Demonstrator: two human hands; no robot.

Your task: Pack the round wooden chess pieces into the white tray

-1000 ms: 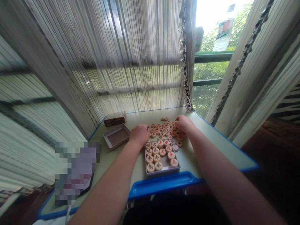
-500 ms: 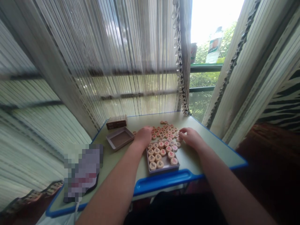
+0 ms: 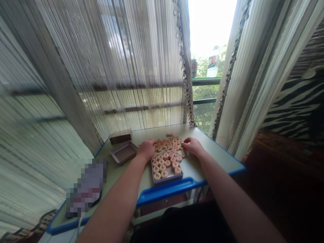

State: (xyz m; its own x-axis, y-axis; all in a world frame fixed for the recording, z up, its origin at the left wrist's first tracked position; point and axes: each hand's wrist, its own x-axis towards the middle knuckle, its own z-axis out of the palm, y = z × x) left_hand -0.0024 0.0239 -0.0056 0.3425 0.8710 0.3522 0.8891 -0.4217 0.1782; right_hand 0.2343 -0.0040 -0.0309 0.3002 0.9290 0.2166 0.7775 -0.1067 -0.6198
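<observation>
Many round wooden Chinese chess pieces (image 3: 167, 146) with red and dark characters lie loose on the desk (image 3: 210, 162). In front of them a shallow box (image 3: 167, 179) holds several pieces in rows, with bare floor in its lower middle. My left hand (image 3: 146, 150) rests at the left side of the loose pieces, back of the hand up; its fingertips are mostly hidden. At the right side of the pile, my right hand (image 3: 193, 146) has thumb and fingers closed around a small pale piece (image 3: 182, 143).
Left of the pieces lies a shallow box lid (image 3: 124, 153), with a brown box (image 3: 120, 136) behind it. A blurred-out dark device (image 3: 88, 189) with a white cable lies at the desk's left. A blue pen tray (image 3: 167, 191) edges the front. Curtains (image 3: 141, 67) hang behind.
The view has swung right, so everything sits further left in the picture. My right hand's fingers have come together at the pile's right edge. My left hand stays beside the pieces.
</observation>
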